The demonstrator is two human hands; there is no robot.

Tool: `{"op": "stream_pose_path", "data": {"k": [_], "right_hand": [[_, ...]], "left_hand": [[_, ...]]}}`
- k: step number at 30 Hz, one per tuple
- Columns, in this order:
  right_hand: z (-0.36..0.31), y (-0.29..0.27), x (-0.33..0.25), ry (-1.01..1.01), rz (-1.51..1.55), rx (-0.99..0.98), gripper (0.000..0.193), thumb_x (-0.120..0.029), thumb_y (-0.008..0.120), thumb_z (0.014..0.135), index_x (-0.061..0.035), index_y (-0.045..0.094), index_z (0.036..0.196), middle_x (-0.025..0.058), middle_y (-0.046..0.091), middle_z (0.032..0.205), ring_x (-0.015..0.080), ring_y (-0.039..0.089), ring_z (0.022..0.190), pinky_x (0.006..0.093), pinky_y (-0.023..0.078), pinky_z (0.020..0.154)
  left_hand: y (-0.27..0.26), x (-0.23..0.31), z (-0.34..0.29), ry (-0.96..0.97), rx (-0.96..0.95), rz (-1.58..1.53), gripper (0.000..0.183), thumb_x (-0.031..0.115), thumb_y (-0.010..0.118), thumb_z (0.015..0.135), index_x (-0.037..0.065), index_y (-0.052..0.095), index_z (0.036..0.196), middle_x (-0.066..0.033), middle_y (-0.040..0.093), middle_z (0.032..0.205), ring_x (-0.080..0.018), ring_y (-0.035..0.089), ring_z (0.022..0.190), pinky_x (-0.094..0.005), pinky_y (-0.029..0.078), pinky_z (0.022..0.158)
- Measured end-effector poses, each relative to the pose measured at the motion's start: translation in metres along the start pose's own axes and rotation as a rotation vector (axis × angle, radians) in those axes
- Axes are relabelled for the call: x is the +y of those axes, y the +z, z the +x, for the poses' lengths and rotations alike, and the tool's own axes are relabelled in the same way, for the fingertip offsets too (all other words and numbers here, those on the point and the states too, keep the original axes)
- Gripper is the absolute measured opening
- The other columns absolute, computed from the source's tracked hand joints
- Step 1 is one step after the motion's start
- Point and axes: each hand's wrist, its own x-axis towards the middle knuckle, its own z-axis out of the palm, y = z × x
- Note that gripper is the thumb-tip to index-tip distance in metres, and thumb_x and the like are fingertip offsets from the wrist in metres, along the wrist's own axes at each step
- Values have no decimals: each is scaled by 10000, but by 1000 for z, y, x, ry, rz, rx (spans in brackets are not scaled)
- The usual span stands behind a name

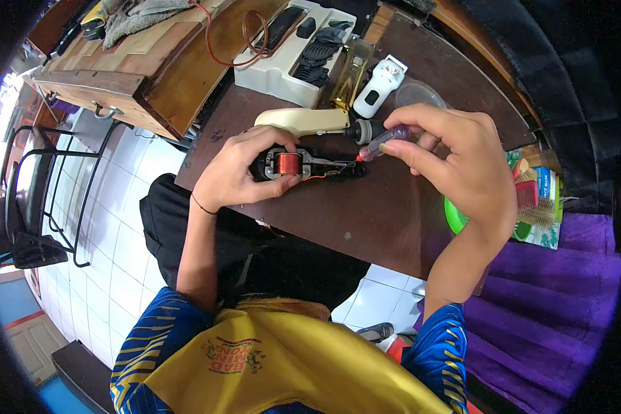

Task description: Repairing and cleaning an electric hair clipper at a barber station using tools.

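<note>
An opened hair clipper (315, 163) lies on the dark brown table, its copper coil (287, 163) and metal arm exposed. My left hand (245, 165) grips its coil end between the thumb and fingers. In my right hand (448, 148) is a small screwdriver (388, 141) with a translucent purple handle and a red end, pinched between thumb and forefinger. Its red end points down at the clipper's far-right end; whether it touches cannot be told. Just behind lies a cream casing half (300, 121), beside a black ribbed cord end (363, 131).
Farther back are a white clipper (380, 86), a yellowish bottle (352, 72), a round clear lid (419, 94) and a white tray (262, 74) of black comb guards. At right, a green basket (455, 217) holds combs and brushes. A wooden drawer cabinet (117, 86) stands at left.
</note>
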Motion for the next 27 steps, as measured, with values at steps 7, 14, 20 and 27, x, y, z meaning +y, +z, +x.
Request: {"op": "stream_pose_path", "data": {"k": [7, 14, 20, 27], "right_hand": [[-1, 0, -1, -5, -4, 15, 207, -170, 758, 833, -25, 698, 968, 145, 699, 759, 226, 691, 608, 324, 504, 573], [-1, 0, -1, -18, 17, 20, 195, -163, 758, 830, -35, 698, 964, 138, 694, 750, 230, 683, 601, 329, 500, 564], [-1, 2, -2, -24, -11, 13, 188, -164, 755, 833, -36, 700, 960, 142, 679, 735, 249, 669, 602, 344, 491, 563], [0, 4, 2, 4, 0, 60, 194, -177, 761, 830, -42, 702, 956, 141, 679, 733, 254, 665, 603, 346, 494, 574]], "left_hand": [[0, -2, 0, 18, 2, 1, 324, 156, 810, 723, 27, 637, 965, -140, 680, 1014, -330, 655, 960, -398, 503, 896], [0, -2, -1, 21, 0, 3, 329, 157, 809, 721, 27, 635, 968, -138, 679, 1008, -330, 654, 952, -395, 506, 887], [1, -1, 1, 18, -1, -1, 335, 158, 809, 718, 26, 636, 973, -138, 677, 1021, -334, 651, 964, -391, 502, 897], [0, -1, 1, 2, -8, 7, 335, 161, 809, 718, 29, 638, 974, -138, 676, 1026, -332, 651, 970, -393, 503, 897]]}}
